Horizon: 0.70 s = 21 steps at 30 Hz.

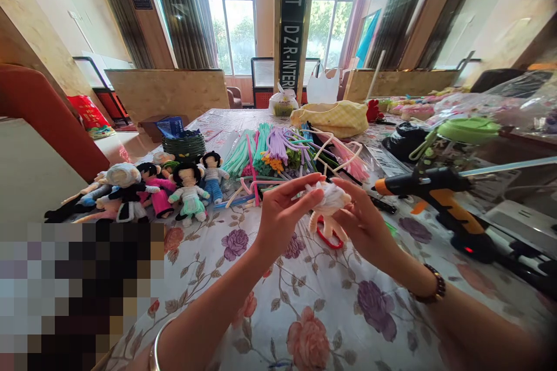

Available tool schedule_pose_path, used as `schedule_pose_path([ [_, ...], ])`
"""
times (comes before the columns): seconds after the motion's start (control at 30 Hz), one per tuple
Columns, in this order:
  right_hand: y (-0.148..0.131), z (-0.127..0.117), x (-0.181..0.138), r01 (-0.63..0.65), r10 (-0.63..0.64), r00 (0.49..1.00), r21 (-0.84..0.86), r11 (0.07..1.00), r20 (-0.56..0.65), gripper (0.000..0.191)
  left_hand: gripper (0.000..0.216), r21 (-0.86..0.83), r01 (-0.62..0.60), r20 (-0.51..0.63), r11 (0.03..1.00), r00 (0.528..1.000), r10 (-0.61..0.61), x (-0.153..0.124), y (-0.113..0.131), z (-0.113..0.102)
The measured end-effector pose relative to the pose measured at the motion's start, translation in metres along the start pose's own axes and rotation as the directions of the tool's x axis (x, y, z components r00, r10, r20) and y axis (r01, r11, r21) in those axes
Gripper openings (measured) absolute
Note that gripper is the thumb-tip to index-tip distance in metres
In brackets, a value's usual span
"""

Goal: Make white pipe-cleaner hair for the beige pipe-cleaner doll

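Observation:
Between my two hands, above the flowered tablecloth [304,290], is a small doll [329,200] with white hair and pale, fuzzy limbs hanging down. My left hand [290,202] pinches the white hair from the left, fingers stretched over its top. My right hand [359,214] grips the doll's head and body from the right; some of its fingers are hidden behind the doll. Red-handled scissors [329,236] lie on the cloth just below the doll's legs, their blades out of sight.
Finished-looking dolls [189,191] lie at the left, beside stacked dark bowls [183,146]. Bundles of coloured pipe cleaners [278,148] fill the middle back, before a yellow checked pouch [333,119]. At right, a glue gun [439,191] with a red light stands near a green-lidded cup [467,130].

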State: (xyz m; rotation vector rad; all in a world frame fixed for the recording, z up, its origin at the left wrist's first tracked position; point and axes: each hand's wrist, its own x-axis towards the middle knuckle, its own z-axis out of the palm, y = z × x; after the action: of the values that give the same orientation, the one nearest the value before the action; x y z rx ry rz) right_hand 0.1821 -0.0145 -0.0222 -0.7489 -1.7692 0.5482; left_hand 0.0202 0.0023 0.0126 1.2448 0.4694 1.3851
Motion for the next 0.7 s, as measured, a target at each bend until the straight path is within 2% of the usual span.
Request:
schedule_pose_path([
  [0.4,-0.0016,0.0027,0.0017,0.005,-0.006,1.000,0.061,0.998,0.002,0.037,0.026,-0.045,0.003,-0.002,0.999,1.000,-0.003,0.0005,-0.0019,-0.0011],
  [0.57,-0.0021,0.0027,0.0035,0.005,-0.005,1.000,0.091,0.996,-0.006,0.040,0.022,-0.014,0.014,-0.032,1.000,0.999,-0.015,-0.0001,-0.0022,-0.0006],
  [0.7,-0.0034,0.0016,0.0040,-0.021,0.019,0.999,0.052,0.998,0.026,0.041,0.019,0.018,-0.026,-0.032,0.999,0.999,0.027,0.0003,-0.0017,0.0003],
])
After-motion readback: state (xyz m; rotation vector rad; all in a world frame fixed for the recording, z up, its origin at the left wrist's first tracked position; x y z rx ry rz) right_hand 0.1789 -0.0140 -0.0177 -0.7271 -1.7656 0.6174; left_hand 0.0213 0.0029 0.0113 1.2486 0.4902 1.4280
